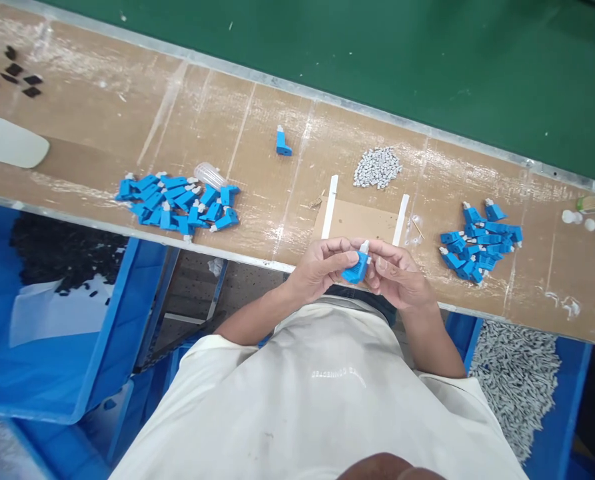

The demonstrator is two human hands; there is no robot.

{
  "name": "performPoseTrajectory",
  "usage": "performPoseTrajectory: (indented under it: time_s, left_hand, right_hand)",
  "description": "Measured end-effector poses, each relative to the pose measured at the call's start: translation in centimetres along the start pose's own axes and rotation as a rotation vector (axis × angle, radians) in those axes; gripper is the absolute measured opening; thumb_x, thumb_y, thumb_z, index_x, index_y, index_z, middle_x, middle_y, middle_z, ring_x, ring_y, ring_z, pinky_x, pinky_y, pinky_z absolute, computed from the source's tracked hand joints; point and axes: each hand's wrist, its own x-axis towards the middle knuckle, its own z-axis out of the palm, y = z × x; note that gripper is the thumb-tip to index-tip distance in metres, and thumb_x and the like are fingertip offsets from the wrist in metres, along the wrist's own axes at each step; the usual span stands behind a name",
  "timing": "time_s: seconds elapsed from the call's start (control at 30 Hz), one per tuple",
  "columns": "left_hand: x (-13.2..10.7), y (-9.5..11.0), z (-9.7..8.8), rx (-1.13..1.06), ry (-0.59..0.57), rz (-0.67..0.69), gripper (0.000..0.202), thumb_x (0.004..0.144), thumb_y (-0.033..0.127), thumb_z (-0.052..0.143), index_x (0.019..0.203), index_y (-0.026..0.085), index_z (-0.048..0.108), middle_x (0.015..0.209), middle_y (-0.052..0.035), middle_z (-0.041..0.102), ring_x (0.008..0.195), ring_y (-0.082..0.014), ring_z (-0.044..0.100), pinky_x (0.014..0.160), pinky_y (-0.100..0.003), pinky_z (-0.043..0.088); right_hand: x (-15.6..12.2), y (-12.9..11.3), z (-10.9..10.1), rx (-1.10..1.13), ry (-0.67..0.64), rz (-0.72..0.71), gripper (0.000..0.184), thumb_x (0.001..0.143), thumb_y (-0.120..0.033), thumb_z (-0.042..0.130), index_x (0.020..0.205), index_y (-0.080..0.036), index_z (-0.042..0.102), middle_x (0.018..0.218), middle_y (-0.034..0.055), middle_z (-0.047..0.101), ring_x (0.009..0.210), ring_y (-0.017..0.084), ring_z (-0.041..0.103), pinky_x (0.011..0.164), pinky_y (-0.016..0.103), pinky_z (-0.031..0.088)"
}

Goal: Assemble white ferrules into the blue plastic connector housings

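Just over the table's front edge, my left hand (322, 270) pinches a blue plastic part (356, 269) between thumb and fingers. A white tip sticks up from its top. My right hand (397, 275) is closed at the part's right side, thumb and index finger on a small white piece (369, 261) against it; the other fingertips are partly hidden. Beyond both hands lies a brown cardboard sheet (360, 220) between two white strips. Behind it is a pile of small grey-white pieces (377, 167).
Similar blue parts form a left heap (177, 203) and a right heap (480, 240); a single blue part (282, 142) stands apart. A clear plastic item (210, 175) touches the left heap. Blue bins with black pieces (67, 250) and grey pieces (514, 377) sit below the table edge.
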Motion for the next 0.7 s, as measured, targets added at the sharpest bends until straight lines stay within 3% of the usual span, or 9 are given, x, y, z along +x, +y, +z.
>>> performPoseTrajectory:
  time_s: [0.1, 0.33, 0.47, 0.57, 0.63, 0.7]
  left_hand:
    - [-0.2, 0.3, 0.4, -0.055, 0.047, -0.024, 0.049, 0.067, 0.054, 0.089, 0.077, 0.015, 0.061, 0.071, -0.0014, 0.067, 0.06, -0.0113, 0.061, 0.058, -0.025, 0.053]
    - [-0.6, 0.3, 1.3, 0.017, 0.039, 0.039, 0.049, 0.07, 0.057, 0.087, 0.078, 0.016, 0.062, 0.068, -0.001, 0.067, 0.058, -0.0114, 0.061, 0.052, -0.023, 0.048]
    - [0.4, 1.8, -0.2, 0.198, 0.064, 0.114, 0.046, 0.073, 0.057, 0.084, 0.078, 0.016, 0.062, 0.065, -0.0002, 0.067, 0.055, -0.0109, 0.059, 0.053, -0.024, 0.047]
    - [3.2, 5.3, -4.3, 0.584, 0.347, 0.259, 0.032, 0.077, 0.044, 0.082, 0.08, 0.017, 0.064, 0.069, 0.0005, 0.068, 0.063, -0.013, 0.062, 0.063, -0.027, 0.048]
    - [5.1, 8.3, -7.9, 0.914, 0.653, 0.327, 0.022, 0.08, 0.031, 0.077, 0.075, 0.018, 0.061, 0.067, 0.0026, 0.064, 0.074, -0.0145, 0.063, 0.076, -0.029, 0.048]
    - [6.6, 10.9, -11.2, 1.194, 0.864, 0.323, 0.025, 0.08, 0.021, 0.072, 0.066, 0.02, 0.051, 0.063, 0.0029, 0.057, 0.084, -0.0184, 0.063, 0.088, -0.035, 0.044]
  right_hand:
    - [0.2, 0.3, -0.3, 0.031, -0.008, 0.014, 0.052, 0.064, -0.048, 0.093, 0.104, -0.017, 0.08, 0.059, -0.0045, 0.058, 0.047, 0.006, 0.044, 0.043, 0.018, 0.04]
    - [0.3, 0.9, -0.1, 0.032, 0.061, 0.025, 0.045, 0.061, -0.046, 0.095, 0.093, -0.019, 0.079, 0.065, -0.0026, 0.061, 0.05, 0.007, 0.046, 0.039, 0.018, 0.037]
    - [0.0, 0.7, -0.5, 0.002, 0.072, -0.009, 0.054, 0.065, -0.051, 0.092, 0.108, -0.023, 0.079, 0.07, -0.0017, 0.062, 0.051, 0.008, 0.046, 0.039, 0.017, 0.037]
    - [-1.0, 0.0, -1.9, -0.063, 0.054, -0.058, 0.063, 0.067, -0.06, 0.088, 0.117, -0.023, 0.077, 0.078, 0.0019, 0.065, 0.052, 0.009, 0.047, 0.038, 0.02, 0.037]
    - [-1.9, -0.3, -2.8, -0.139, 0.094, -0.121, 0.055, 0.07, -0.058, 0.087, 0.111, -0.022, 0.08, 0.076, 0.0024, 0.066, 0.051, 0.009, 0.047, 0.039, 0.021, 0.038]
    - [-3.0, -0.3, -3.3, -0.231, 0.144, -0.171, 0.045, 0.073, -0.054, 0.086, 0.106, -0.022, 0.081, 0.072, 0.0014, 0.065, 0.05, 0.01, 0.048, 0.041, 0.022, 0.039]
